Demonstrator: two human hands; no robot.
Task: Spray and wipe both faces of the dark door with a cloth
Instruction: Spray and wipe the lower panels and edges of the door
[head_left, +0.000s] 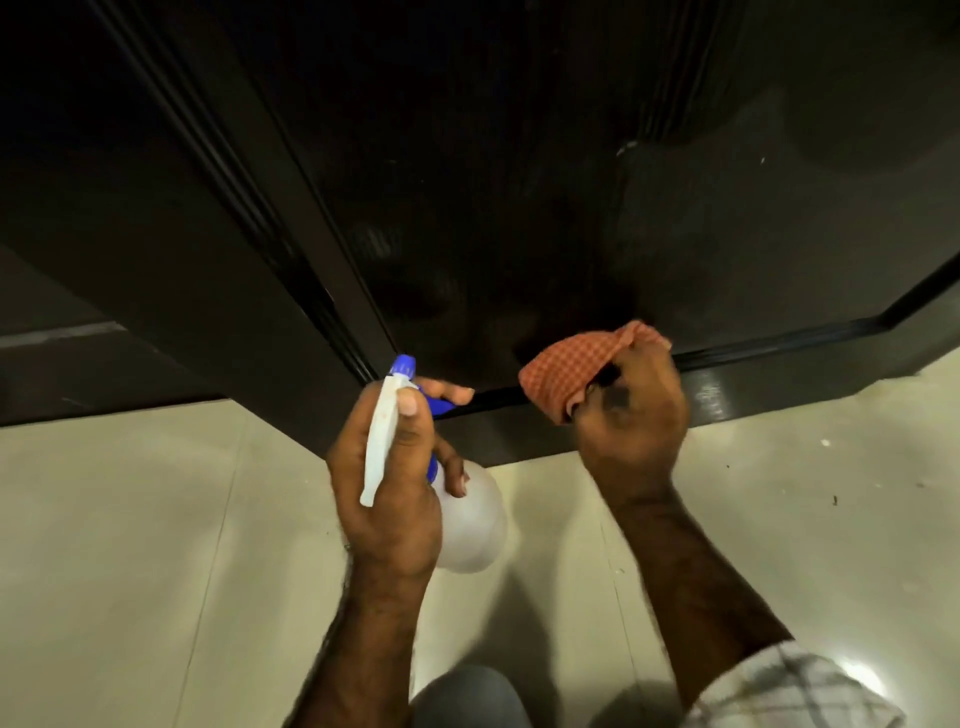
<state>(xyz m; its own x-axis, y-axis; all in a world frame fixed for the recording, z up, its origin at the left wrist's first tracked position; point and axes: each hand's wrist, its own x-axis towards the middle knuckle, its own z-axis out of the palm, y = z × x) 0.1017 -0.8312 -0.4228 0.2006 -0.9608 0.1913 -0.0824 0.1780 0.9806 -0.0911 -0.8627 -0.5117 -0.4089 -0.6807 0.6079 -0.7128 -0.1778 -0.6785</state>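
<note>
While the dark door (467, 208) stands straight ahead with its bottom edge just above the pale floor (156, 545), the left hand (395, 488), low at the door's left corner, is wrapped round the neck of a spray bottle (470, 525), forefinger on the blue trigger and nozzle aimed at the panel. To the right along that bottom edge, the right hand (631, 415) clutches a bunched orange checked cloth (566, 371) against the door's base. Spray could fall onto the floor and leave it slippery, and the bunched cloth may miss the grooved mouldings.

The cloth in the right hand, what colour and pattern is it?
Orange-red with a small check pattern; the cloth shows clearly in the head view.
</note>
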